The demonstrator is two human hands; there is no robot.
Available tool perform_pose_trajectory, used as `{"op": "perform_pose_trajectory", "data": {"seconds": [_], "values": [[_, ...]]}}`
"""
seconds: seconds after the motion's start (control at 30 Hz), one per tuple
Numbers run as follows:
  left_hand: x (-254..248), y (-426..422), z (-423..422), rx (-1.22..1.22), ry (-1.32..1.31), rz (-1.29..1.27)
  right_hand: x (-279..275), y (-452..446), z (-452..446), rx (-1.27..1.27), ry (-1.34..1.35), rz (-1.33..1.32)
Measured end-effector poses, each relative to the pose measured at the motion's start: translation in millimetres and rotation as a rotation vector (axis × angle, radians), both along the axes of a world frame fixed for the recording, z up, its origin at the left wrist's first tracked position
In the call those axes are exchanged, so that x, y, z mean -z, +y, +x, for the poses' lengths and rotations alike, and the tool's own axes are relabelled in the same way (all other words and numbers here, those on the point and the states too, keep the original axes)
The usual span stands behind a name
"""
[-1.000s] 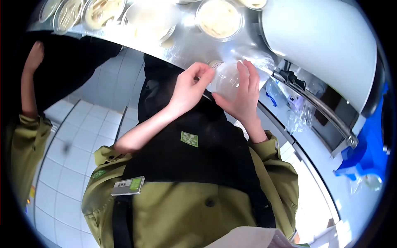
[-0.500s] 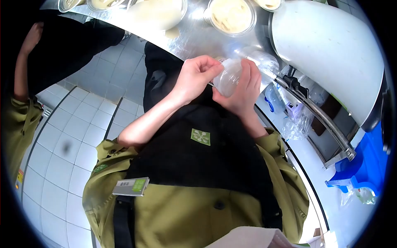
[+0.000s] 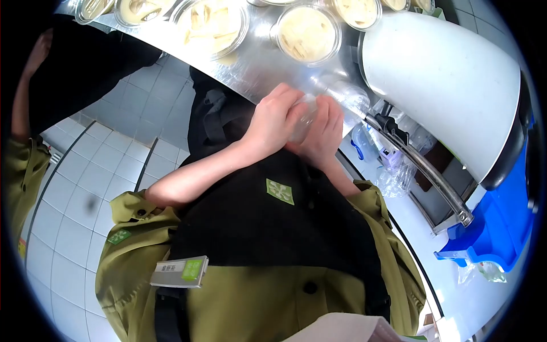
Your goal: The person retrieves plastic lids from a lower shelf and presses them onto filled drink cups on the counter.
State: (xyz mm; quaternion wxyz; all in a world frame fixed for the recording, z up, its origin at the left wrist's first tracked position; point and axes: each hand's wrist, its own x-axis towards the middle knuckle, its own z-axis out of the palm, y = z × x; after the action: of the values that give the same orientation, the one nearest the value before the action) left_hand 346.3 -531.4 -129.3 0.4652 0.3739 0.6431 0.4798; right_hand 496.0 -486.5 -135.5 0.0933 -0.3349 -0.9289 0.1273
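Observation:
Between my two hands, at the steel table's front edge, is a clear plastic lid or cup (image 3: pixel 302 126), largely covered by fingers. My left hand (image 3: pixel 272 121) grips its left side with curled fingers. The right side is held by my right hand (image 3: pixel 322 130), its fingers wrapped round it. Beyond them on the steel table (image 3: pixel 256 68) stand several round clear containers of pale food, the nearest (image 3: pixel 307 34) just past my hands. A stack of clear plastic lids or cups (image 3: pixel 347 96) lies right of my right hand.
A large white rounded appliance (image 3: pixel 439 85) fills the right, with a metal bar (image 3: pixel 427 162) below it. A blue bin (image 3: pixel 490 228) and clear plastic bags (image 3: pixel 399 179) are farther right. At the far left a co-worker's arm (image 3: pixel 21 102) hangs beside dark clothing.
My hands have come closer together and now cover more of the clear plastic piece. The view has shifted, showing more containers at the top.

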Motion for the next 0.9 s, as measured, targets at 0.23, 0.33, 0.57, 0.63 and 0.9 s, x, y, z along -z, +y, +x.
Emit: {"op": "perform_pose_trajectory", "data": {"seconds": [0.23, 0.33, 0.57, 0.63, 0.9], "values": [[-0.3, 6.7, 2.2, 0.074, 0.121, -0.044, 0.4, 2.5, -2.9, 0.010, 0.040, 0.022], [3.5, 6.7, 1.0, 0.104, 0.141, -0.036, 3.2, 2.4, -3.0, 0.008, 0.033, 0.069], [21.6, 6.8, -6.6, 0.238, 0.058, -0.005, 1.1, -1.1, -4.8, 0.021, 0.020, 0.062], [22.4, 7.7, -7.7, 0.246, 0.000, -0.037, 2.3, -0.5, -5.3, 0.019, 0.026, 0.066], [12.9, -19.1, 4.9, 0.091, 0.054, -0.060, 0.6, -6.3, -4.2, 0.054, 0.010, 0.030]]}}
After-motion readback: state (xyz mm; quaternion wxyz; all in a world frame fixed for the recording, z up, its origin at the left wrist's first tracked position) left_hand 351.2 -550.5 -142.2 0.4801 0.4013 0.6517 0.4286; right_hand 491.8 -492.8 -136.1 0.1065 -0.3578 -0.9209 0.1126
